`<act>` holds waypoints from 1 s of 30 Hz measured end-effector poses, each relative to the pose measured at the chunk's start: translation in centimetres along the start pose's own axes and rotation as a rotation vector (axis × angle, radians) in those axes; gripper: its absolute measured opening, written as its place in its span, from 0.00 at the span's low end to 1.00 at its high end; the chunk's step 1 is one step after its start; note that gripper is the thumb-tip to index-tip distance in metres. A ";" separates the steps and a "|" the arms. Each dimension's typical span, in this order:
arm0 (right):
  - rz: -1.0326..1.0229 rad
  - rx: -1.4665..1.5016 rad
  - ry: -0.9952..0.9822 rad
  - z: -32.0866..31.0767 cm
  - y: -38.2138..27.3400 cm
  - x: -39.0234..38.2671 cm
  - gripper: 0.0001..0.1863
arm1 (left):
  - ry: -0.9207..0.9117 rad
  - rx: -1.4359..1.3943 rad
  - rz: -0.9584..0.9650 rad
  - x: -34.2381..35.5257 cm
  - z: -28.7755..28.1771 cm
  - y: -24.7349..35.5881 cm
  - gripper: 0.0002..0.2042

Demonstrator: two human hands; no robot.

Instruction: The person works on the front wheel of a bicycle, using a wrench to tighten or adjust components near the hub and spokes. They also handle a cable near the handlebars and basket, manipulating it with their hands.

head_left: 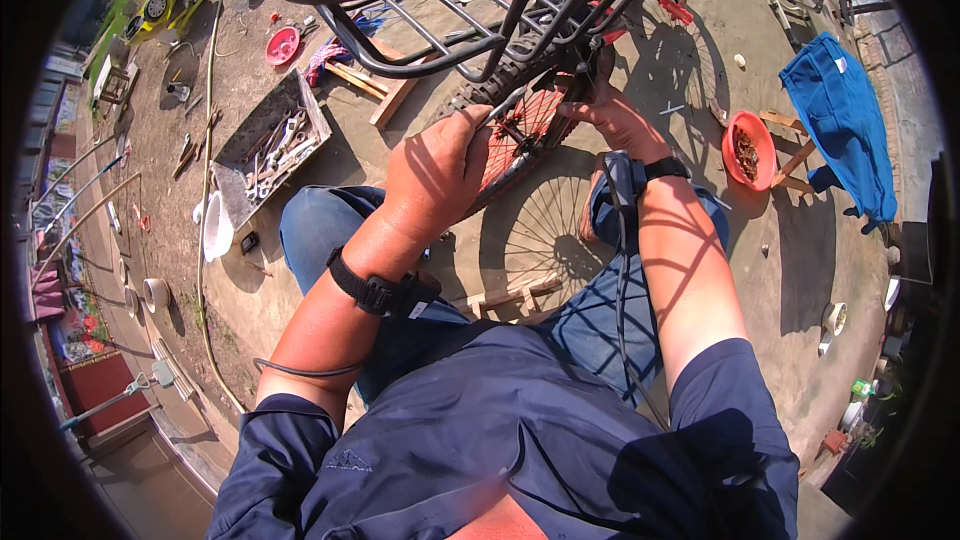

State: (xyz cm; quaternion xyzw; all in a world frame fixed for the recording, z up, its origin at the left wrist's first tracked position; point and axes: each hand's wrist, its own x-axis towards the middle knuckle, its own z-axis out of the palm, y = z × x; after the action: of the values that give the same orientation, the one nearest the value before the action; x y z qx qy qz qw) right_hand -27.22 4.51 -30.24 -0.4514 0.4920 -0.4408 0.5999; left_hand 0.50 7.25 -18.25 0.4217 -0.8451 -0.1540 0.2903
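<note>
The bike (520,10) stands before me, its wheel (525,135) between my hands. My forearms (320,330) reach forward. Right of the wheel, my right hand (628,130) is partly curled; whether it grips anything, I can't tell. Left of the wheel, my left hand (437,165) closes around a slim metal tool (509,103).
</note>
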 end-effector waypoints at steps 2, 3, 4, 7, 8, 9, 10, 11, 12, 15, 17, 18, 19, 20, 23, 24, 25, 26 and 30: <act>-0.069 0.240 -0.069 0.5 1.0 0.8 0.33 | -0.104 0.012 -0.070 -0.4 1.5 0.9 0.08; -0.063 0.250 -0.068 0.6 1.2 1.2 0.32 | -0.174 0.039 -0.105 -0.5 2.4 1.0 0.08; -0.053 0.255 -0.060 0.6 1.0 1.4 0.30 | -0.175 0.002 -0.109 -0.5 3.4 1.3 0.07; -0.037 0.299 -0.027 0.6 1.2 1.6 0.27 | -0.256 0.114 -0.129 1.0 5.5 2.1 0.06; -0.041 0.299 -0.012 0.6 1.8 1.9 0.27 | -0.261 0.133 -0.142 1.5 6.1 2.0 0.05; -0.044 0.300 0.003 0.5 2.4 2.2 0.27 | -0.266 0.152 -0.156 2.0 6.8 1.7 0.05; -0.017 0.312 0.004 0.5 2.5 2.2 0.26 | -0.269 0.170 -0.174 2.2 7.3 1.5 0.05; 0.010 0.324 0.005 0.5 2.6 2.3 0.25 | -0.263 0.191 -0.164 2.3 7.7 1.4 0.05; 0.036 0.336 0.007 0.6 2.7 2.4 0.23 | -0.258 0.212 -0.154 2.3 7.9 1.4 0.05; 0.044 0.327 -0.020 0.7 2.2 2.4 0.22 | -0.259 0.282 -0.111 2.8 8.2 1.3 0.04; 0.040 0.374 -0.032 1.0 1.7 2.2 0.23 | -0.280 0.308 -0.113 3.0 8.3 1.3 0.04; 0.038 0.397 -0.037 1.2 1.4 2.0 0.24 | -0.301 0.310 -0.129 3.1 8.4 1.2 0.03; 0.039 0.400 -0.037 1.3 1.1 1.8 0.23 | -0.322 0.312 -0.143 3.2 8.4 1.1 0.03; 0.040 0.404 -0.036 1.4 0.9 1.7 0.23 | -0.320 0.304 -0.140 3.2 8.5 1.1 0.03; 0.064 0.363 -0.017 1.6 0.7 1.7 0.22 | -0.307 0.290 -0.117 3.2 8.8 0.9 0.03; 0.075 0.341 -0.007 1.7 0.7 1.8 0.22 | -0.298 0.294 -0.098 3.2 8.5 0.9 0.03; 0.069 0.332 -0.014 1.6 0.6 1.7 0.22 | -0.289 0.296 -0.079 3.2 8.5 0.9 0.03; 0.064 0.323 -0.021 1.5 0.5 1.7 0.22 | -0.296 0.292 -0.093 3.2 8.6 0.9 0.03; 0.096 0.398 -0.034 1.4 0.7 1.8 0.21 | -0.274 0.287 -0.105 2.4 9.6 0.1 0.04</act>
State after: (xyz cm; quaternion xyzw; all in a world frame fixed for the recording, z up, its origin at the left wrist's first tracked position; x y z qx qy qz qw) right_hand -25.53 3.03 -31.15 -0.3074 0.4060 -0.4926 0.7056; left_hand -6.67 5.49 -24.86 0.4773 -0.8668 -0.1030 0.1010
